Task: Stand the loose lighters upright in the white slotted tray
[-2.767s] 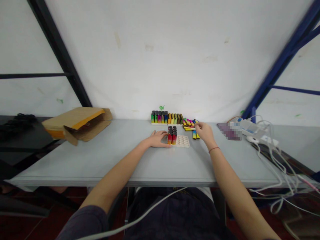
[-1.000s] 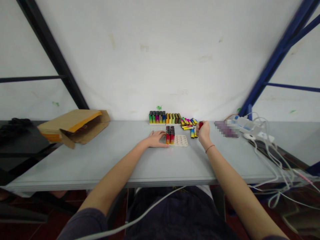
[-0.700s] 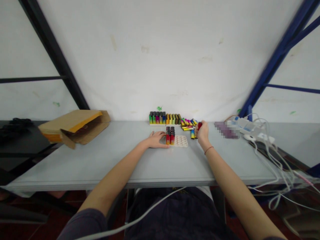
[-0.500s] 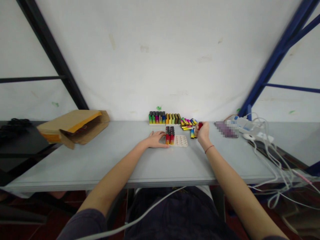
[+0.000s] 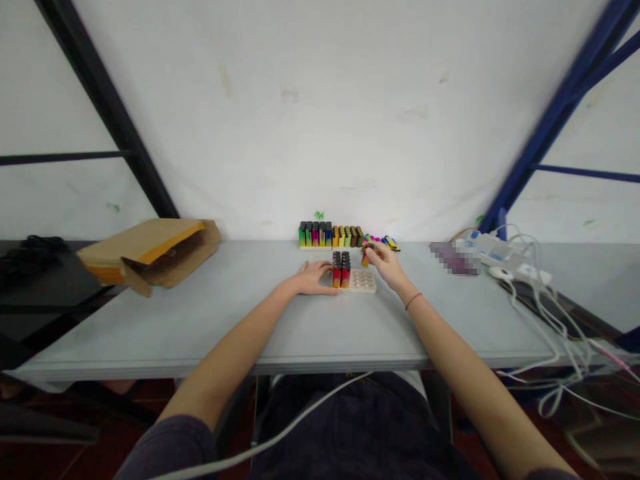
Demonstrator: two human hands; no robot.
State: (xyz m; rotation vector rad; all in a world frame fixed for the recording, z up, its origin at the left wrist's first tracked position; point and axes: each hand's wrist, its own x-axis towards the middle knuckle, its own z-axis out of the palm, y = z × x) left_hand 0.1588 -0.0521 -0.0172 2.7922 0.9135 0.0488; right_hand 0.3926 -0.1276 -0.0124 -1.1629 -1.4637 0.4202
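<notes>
Two columns of red lighters [image 5: 341, 272] stand upright in the left part of a white tray [image 5: 363, 281] whose right-hand holes are bare. My left hand [image 5: 314, 278] rests on the table at the tray's left end, fingers spread and curved beside the red lighters. Above the tray's back right part, my right hand [image 5: 383, 261] pinches a lighter [image 5: 365, 257] with a yellow lower end, held roughly upright. Behind, multicoloured lighters [image 5: 315, 235] and yellow and brown ones [image 5: 347, 237] stand in rows. Loose lighters [image 5: 391, 244] lie beyond my right hand, partly hidden by it.
An open cardboard package [image 5: 150, 250] lies on the left of the table [image 5: 210, 333]. On the right are a blurred-out flat item [image 5: 455, 259], a power strip [image 5: 493, 248] and tangled white cables [image 5: 555, 320]. A wall stands behind.
My right hand has moved left from beside the loose lighters to the tray, bringing the lighter along, now turned with its yellow end down. My left hand stays in place.
</notes>
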